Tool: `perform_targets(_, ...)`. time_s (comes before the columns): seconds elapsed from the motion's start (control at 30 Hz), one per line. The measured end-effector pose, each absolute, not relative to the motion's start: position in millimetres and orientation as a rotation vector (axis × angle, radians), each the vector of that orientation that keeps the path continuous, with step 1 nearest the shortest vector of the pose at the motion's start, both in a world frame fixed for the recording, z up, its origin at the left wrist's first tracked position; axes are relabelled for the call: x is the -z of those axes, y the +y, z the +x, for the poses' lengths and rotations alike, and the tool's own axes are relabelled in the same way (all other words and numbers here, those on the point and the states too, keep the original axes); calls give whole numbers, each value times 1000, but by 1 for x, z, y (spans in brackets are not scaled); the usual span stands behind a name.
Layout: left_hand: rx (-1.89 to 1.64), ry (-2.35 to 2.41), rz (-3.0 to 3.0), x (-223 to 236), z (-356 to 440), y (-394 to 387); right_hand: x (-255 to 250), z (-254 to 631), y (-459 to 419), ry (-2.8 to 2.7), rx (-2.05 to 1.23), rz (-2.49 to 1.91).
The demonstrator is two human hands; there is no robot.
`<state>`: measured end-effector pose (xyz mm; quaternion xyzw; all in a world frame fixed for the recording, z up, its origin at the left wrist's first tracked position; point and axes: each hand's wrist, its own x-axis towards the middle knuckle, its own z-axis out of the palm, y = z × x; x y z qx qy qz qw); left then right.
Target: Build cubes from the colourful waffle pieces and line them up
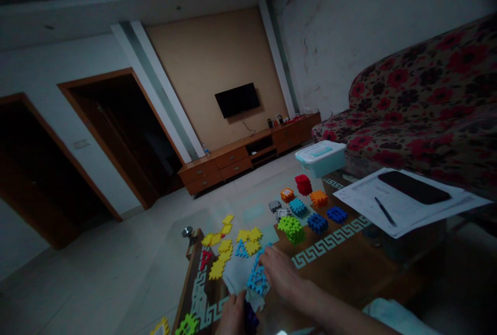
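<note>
**Item 1:** R hand (280, 273), fingers half spread, tips on blue lattice pc (258, 279); firm hold or mere touch, can't tell.

**Item 2:** L hand (233, 317), partly cut off by lower frame edge, just beside dark purple pc (250, 319); grip can't tell.

**Location:** blue lattice pc partly on white paper sheet (236, 273), near edge of coffee table (330, 244) w/ pale Greek-key border.

**Handling (est.):** prob. light, stiff plastic, not fragile; toothed edges likely give good purchase. Best hold: outer edges, btwn thumb & fingers.

**Nearby:** yellow pcs (224, 252) in loose chain; pale blue triangle pc (241, 249); red pc (205, 260). Farther along table: green cluster (291, 229), red cube (303, 185), orange pc (318, 199), blue pc (336, 215), all knobbly, toothed.

**Beyond:** white plastic box w/ teal lid (320, 158); printed papers (404, 203) under black tablet (413, 187) & pen (385, 212); red floral sofa (419, 107).
</note>
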<state>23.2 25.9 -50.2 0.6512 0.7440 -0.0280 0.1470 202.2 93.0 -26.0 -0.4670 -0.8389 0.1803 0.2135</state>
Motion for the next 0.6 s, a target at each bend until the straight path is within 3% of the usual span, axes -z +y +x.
perform_targets(0.17,98,2139,1865,63,15,34,2,245,128,-1998,-196,-1517)
perform_targets(0.6,147,2193,1865,65,15,34,20,259,152,-1986,-195,-1729)
